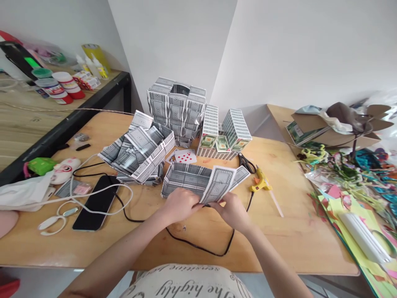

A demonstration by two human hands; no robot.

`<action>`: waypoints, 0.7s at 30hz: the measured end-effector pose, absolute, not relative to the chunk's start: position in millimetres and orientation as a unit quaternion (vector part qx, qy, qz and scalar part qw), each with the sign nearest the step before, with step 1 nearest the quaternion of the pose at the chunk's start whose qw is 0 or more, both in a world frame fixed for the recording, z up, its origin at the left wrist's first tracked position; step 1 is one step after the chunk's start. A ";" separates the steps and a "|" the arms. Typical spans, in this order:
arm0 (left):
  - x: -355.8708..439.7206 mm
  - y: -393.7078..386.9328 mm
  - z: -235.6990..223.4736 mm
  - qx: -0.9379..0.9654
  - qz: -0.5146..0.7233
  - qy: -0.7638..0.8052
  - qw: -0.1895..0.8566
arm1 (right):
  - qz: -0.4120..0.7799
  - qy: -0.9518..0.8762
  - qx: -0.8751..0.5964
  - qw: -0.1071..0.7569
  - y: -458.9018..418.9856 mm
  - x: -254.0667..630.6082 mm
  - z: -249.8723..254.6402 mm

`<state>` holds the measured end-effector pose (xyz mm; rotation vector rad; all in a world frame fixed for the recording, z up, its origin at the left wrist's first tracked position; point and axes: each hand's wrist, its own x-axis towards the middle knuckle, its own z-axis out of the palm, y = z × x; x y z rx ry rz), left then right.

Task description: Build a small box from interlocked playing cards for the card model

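In the middle of the table I hold an open tray (189, 176) built of grey-backed playing cards. My left hand (181, 205) is closed on its near wall. My right hand (231, 209) grips its right end, where a playing card (219, 182) stands up at a tilt and a card flap (240, 177) sticks out to the right. The fingertips of both hands nearly meet below the tilted card and are partly hidden. Just behind the tray lie loose playing cards (182, 156), one showing red diamonds. A larger box of loose cards (141, 145) leans at the left.
Behind stand a tall card structure (176, 107) and green-and-white card stacks (211, 128). Black scissors (247, 162) and a yellow glue gun (260, 181) lie right. A phone (96, 203) and white cable (124, 203) lie left. A black cord (201, 247) loops in front.
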<state>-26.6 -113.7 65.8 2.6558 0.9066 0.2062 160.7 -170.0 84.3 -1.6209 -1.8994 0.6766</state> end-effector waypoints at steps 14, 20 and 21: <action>-31.8 -126.0 56.2 0.902 0.254 0.339 0.082 | 0.309 -0.552 -0.674 0.382 -155.7 163.8 52.6; -23.1 -131.4 56.8 0.908 0.294 0.289 0.076 | 0.416 -0.446 -0.640 0.467 -156.8 157.8 37.5; -21.4 -131.4 57.0 0.907 0.294 0.289 0.086 | 0.421 -0.439 -0.634 0.478 -157.3 156.4 37.1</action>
